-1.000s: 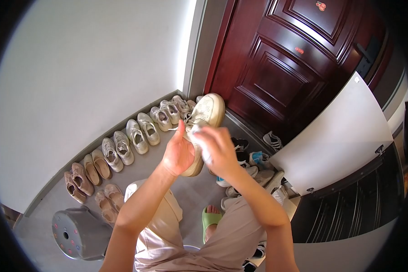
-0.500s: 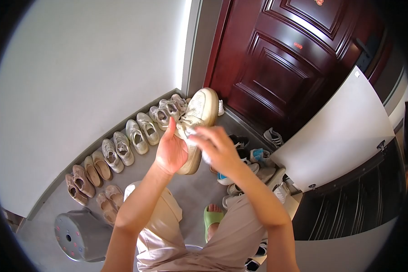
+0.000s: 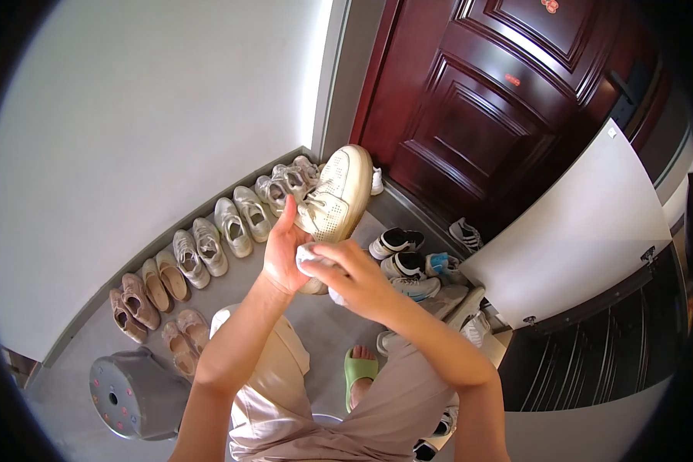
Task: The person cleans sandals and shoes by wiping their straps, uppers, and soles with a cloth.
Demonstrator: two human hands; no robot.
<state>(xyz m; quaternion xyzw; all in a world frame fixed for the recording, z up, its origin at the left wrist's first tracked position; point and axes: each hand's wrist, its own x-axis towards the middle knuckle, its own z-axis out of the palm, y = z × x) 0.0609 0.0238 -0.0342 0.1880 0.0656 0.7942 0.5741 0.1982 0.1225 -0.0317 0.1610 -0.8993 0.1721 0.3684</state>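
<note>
A cream lace-up sneaker with small perforations is raised before me, toe pointing up and away. My left hand supports it from the left, thumb up along its side; the fingers are mostly hidden behind the shoe. Pinched in my right hand is a crumpled white cloth or tissue, at the shoe's heel end close to my left palm. My right hand covers part of the heel, and I cannot tell whether the cloth touches the shoe.
Pairs of shoes line the wall on the left; more shoes lie to the right. A grey stool stands at lower left. The white cabinet flap hangs open on the right, before a dark red door. A green slipper is on my foot.
My right hand has moved down and left with the white cloth, from the lace area toward the heel end. The sneaker stays in my left hand, nearly in place.
</note>
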